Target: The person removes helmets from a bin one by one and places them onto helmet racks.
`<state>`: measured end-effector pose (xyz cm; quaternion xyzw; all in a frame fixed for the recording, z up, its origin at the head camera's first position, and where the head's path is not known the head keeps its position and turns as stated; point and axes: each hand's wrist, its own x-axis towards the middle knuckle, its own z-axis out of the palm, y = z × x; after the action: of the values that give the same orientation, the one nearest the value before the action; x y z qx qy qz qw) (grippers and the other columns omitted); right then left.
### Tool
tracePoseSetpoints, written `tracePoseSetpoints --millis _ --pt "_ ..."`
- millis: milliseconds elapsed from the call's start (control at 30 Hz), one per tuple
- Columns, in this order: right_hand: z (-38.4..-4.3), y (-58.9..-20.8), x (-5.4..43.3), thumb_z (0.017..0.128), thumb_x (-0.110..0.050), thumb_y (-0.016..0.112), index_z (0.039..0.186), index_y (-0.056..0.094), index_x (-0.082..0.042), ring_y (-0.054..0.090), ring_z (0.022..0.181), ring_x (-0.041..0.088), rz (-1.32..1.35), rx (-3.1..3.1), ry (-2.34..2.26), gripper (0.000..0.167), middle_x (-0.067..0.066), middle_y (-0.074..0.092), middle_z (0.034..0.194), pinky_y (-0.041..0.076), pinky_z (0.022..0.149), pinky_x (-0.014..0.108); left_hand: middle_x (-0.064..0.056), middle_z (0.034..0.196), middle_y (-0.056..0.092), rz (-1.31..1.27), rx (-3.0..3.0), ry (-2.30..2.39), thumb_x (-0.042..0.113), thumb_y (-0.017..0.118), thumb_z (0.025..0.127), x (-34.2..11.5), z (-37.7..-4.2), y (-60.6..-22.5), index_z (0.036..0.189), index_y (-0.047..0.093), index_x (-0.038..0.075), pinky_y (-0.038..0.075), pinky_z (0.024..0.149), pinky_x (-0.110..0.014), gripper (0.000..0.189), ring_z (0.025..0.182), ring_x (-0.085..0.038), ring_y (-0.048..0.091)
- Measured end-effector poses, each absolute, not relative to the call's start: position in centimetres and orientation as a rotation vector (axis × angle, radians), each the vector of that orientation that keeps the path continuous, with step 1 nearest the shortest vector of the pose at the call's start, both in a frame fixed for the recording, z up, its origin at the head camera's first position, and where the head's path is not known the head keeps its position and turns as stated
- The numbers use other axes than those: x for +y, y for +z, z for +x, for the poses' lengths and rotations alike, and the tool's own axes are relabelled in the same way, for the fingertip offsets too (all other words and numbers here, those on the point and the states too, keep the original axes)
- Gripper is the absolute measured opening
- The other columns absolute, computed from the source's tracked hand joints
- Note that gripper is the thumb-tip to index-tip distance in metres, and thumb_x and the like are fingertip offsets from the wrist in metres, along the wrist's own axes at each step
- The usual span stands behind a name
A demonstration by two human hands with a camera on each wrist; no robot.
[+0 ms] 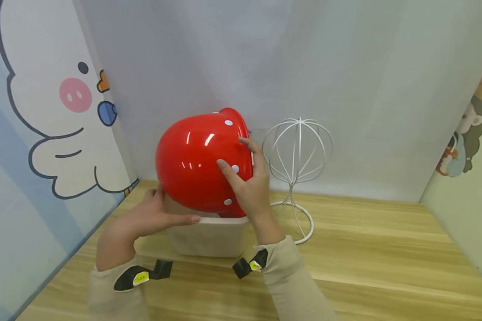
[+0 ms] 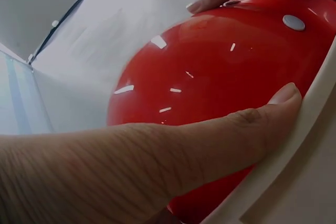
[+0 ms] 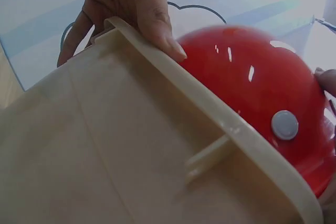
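Wooden tabletop (image 1: 365, 249), glossy red helmet (image 1: 193, 178), white-studded

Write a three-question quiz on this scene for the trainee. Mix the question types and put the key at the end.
1. Which hand grips the red helmet near its edge?
2. True or false: the left hand holds the cream bin.
3. Fill in the blank: the bare white stand on the table is made of ____.

Key:
1. The right hand.
2. True.
3. Wire.
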<state>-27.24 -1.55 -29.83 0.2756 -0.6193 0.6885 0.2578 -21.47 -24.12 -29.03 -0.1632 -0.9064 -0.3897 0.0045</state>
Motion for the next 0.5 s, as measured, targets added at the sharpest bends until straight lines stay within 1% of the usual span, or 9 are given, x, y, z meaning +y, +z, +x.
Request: tracePoseSetpoints --millis 100,167,233,300,400,500 --pt "-26.9 -29.7 -1.7 0.091 -0.026 0.076 0.141 0.047 -0.03 0.056 0.123 0.02 0.802 -1.652 1.905 0.058 -0.005 0.052 0.139 0.058 0.086 0.039 -0.002 0.149 0.04 -0.616 -2.769 -1.298 0.035 0.087 0.079 -24.6 -21.9 -29.5 0.152 0.027 0.025 0.048 0.095 -0.063 0.095 0.137 -0.032 0.034" --pt "-26.7 -29.6 -1.8 0.091 -0.025 0.075 0.141 0.046 -0.03 0.055 0.124 0.02 0.824 -1.628 1.929 0.058 -0.004 0.052 0.14 0.058 0.087 0.04 0.0 0.147 0.043 -0.666 -2.744 -1.347 0.032 0.087 0.079 -24.8 -22.1 -29.6 0.15 0.031 0.027 0.047 0.096 -0.064 0.091 0.137 -0.03 0.035" --pt "-26.5 -29.5 -1.7 0.092 -0.024 0.075 0.141 0.046 -0.03 0.056 0.124 0.02 0.818 -1.598 1.951 0.058 -0.004 0.052 0.139 0.058 0.087 0.04 0.0 0.147 0.042 -0.653 -2.762 -1.354 0.034 0.086 0.08 -24.9 -22.2 -29.7 0.15 0.031 0.029 0.047 0.096 -0.064 0.089 0.138 -0.031 0.033" --pt "-26.4 -29.2 -1.3 0.092 -0.023 0.074 0.141 0.046 -0.028 0.057 0.124 0.022 0.814 -1.539 1.978 0.056 -0.002 0.052 0.14 0.057 0.088 0.042 -0.003 0.151 0.037 -0.612 -2.801 -1.331 0.038 0.085 0.08 -24.9 -22.3 -29.7 0.154 0.025 0.03 0.045 0.097 -0.066 0.095 0.14 -0.034 0.029" --pt "-26.1 -28.4 -0.3 0.094 -0.021 0.072 0.141 0.047 -0.023 0.059 0.123 0.027 0.814 -1.43 2.012 0.054 0.004 0.052 0.14 0.057 0.089 0.044 -0.012 0.157 0.027 -0.479 -2.898 -1.278 0.047 0.084 0.079 -24.9 -22.1 -29.5 0.16 0.011 0.03 0.046 0.095 -0.067 0.11 0.141 -0.041 0.022" --pt "-25.7 -27.5 0.8 0.094 -0.021 0.071 0.141 0.046 -0.02 0.058 0.124 0.034 0.843 -1.304 2.061 0.053 0.011 0.05 0.141 0.056 0.09 0.048 -0.021 0.16 0.015 -0.325 -3.003 -1.252 0.057 0.081 0.077 -24.8 -21.9 -29.1 0.162 -0.005 0.023 0.047 0.094 -0.068 0.125 0.141 -0.047 0.02"
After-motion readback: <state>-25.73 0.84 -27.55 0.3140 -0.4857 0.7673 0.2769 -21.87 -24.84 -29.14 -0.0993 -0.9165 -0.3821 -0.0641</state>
